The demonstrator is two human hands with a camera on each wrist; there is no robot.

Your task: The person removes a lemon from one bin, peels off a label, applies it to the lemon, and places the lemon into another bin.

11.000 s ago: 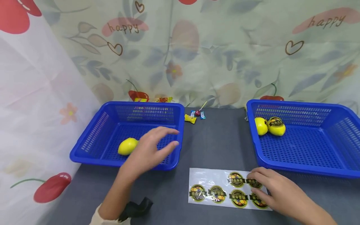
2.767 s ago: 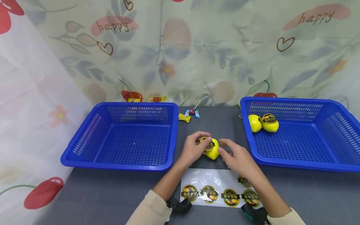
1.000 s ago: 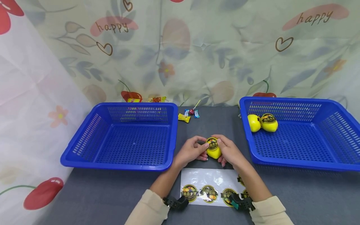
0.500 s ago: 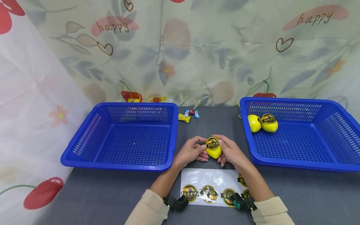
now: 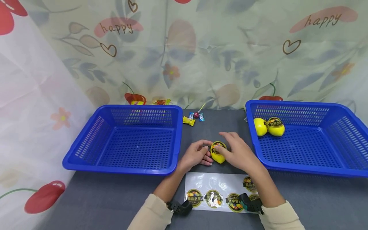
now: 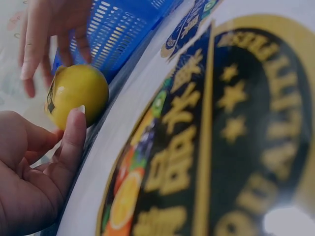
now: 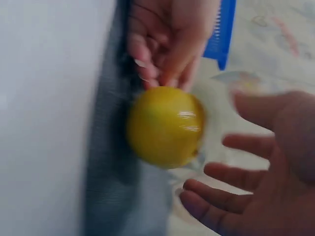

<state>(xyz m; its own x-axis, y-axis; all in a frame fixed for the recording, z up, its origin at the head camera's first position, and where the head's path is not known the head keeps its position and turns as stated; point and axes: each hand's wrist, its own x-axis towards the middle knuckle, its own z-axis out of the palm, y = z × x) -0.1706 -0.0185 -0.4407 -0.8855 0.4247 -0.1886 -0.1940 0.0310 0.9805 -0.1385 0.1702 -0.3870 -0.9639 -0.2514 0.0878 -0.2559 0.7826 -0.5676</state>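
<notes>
A yellow lemon (image 5: 219,158) with a round black-and-gold sticker sits between the two hands, just beyond the sticker sheet. My left hand (image 5: 196,155) holds it from the left; in the right wrist view its curled fingertips meet the end of the lemon (image 7: 165,128). My right hand (image 5: 240,153) is spread above and to the right, its thumb overlapping the sticker in the head view. In the right wrist view, a gap shows between the right fingers and the lemon. The white sticker sheet (image 5: 201,180) lies in front, partly covered by the right wrist camera.
A blue basket (image 5: 120,171) stands at the left. The blue basket (image 5: 304,169) at the right holds two yellow lemons (image 5: 276,127), one plainly stickered. Small wrapped candies (image 5: 188,120) and a lollipop (image 5: 196,114) lie at the back. A printed curtain (image 5: 207,64) hangs behind.
The lemon has come from the left basket to the middle and carries a sticker. Half a second ago both hands held it; the right has since opened and lifted off.
</notes>
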